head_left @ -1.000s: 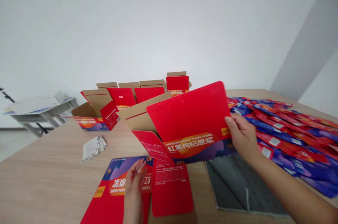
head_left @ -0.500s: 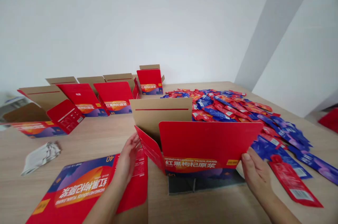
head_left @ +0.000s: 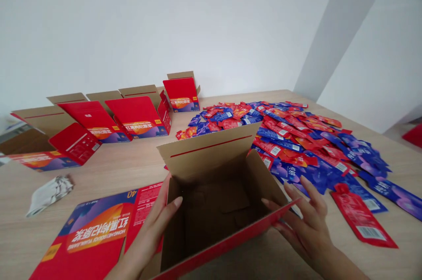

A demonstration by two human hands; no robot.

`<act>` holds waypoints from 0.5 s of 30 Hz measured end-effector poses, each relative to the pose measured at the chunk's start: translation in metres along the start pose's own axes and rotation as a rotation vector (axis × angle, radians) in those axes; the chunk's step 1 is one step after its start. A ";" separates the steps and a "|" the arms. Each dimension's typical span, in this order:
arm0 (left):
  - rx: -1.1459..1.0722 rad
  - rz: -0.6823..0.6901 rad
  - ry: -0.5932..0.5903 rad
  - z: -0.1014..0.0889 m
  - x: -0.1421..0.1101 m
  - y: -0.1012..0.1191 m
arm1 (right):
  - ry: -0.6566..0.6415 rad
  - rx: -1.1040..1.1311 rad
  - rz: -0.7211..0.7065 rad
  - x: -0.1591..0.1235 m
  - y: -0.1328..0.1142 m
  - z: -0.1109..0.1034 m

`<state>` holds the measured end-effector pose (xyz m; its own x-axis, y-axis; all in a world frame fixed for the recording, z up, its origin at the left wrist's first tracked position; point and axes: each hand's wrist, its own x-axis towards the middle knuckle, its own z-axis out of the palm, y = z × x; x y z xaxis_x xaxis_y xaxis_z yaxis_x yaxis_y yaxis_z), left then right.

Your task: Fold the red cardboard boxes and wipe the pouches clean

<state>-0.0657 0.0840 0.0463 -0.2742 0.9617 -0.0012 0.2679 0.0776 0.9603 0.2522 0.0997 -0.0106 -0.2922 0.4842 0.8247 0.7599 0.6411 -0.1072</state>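
An open red carton with a brown cardboard inside [head_left: 211, 209] stands on the wooden table right in front of me, its back flap up and nothing in it. My left hand [head_left: 150, 231] lies against its left wall, fingers stretched, thumb over the rim. My right hand [head_left: 301, 223] rests with spread fingers on the carton's right front corner. A flat unfolded carton [head_left: 92, 231] printed red, purple and orange lies just left of my left hand.
A big heap of red and blue sachets [head_left: 296, 139] covers the table to the right; one red sachet [head_left: 361, 218] lies close to my right hand. Several opened red cartons [head_left: 132, 117] stand in a row at the back left. A crumpled grey cloth [head_left: 49, 190] lies at the left.
The carton has been set down with its opening tipped toward me, so I see inside. My left hand moved from the flat carton onto its left wall; my right hand opened on the right corner.
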 end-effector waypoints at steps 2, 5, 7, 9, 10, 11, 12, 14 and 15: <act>0.266 -0.038 -0.128 -0.005 0.001 0.009 | -0.042 0.046 -0.025 0.007 -0.001 -0.010; 0.621 -0.002 -0.234 -0.014 0.010 0.024 | -0.230 0.085 -0.229 0.027 0.001 -0.028; 0.831 0.084 -0.293 -0.018 0.018 0.035 | -0.417 0.118 -0.401 0.041 0.002 -0.038; 1.070 0.161 -0.359 -0.019 0.023 0.049 | -0.544 0.154 -0.516 0.052 0.001 -0.043; 1.213 0.185 -0.383 -0.019 0.024 0.057 | -0.582 0.165 -0.551 0.056 -0.001 -0.044; 1.365 0.206 -0.398 -0.018 0.023 0.065 | -0.606 0.168 -0.574 0.059 -0.003 -0.044; 1.509 0.231 -0.404 -0.015 0.020 0.074 | -0.625 0.166 -0.595 0.062 -0.005 -0.043; 1.709 0.329 -0.427 -0.008 0.014 0.089 | -0.667 0.159 -0.634 0.065 -0.009 -0.040; 1.740 0.396 -0.474 -0.002 0.012 0.095 | -0.690 0.159 -0.646 0.067 -0.010 -0.039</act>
<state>-0.0456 0.1025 0.1377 0.2034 0.9495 -0.2387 0.8632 -0.2890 -0.4140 0.2476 0.1023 0.0670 -0.9434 0.2202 0.2480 0.2593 0.9560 0.1375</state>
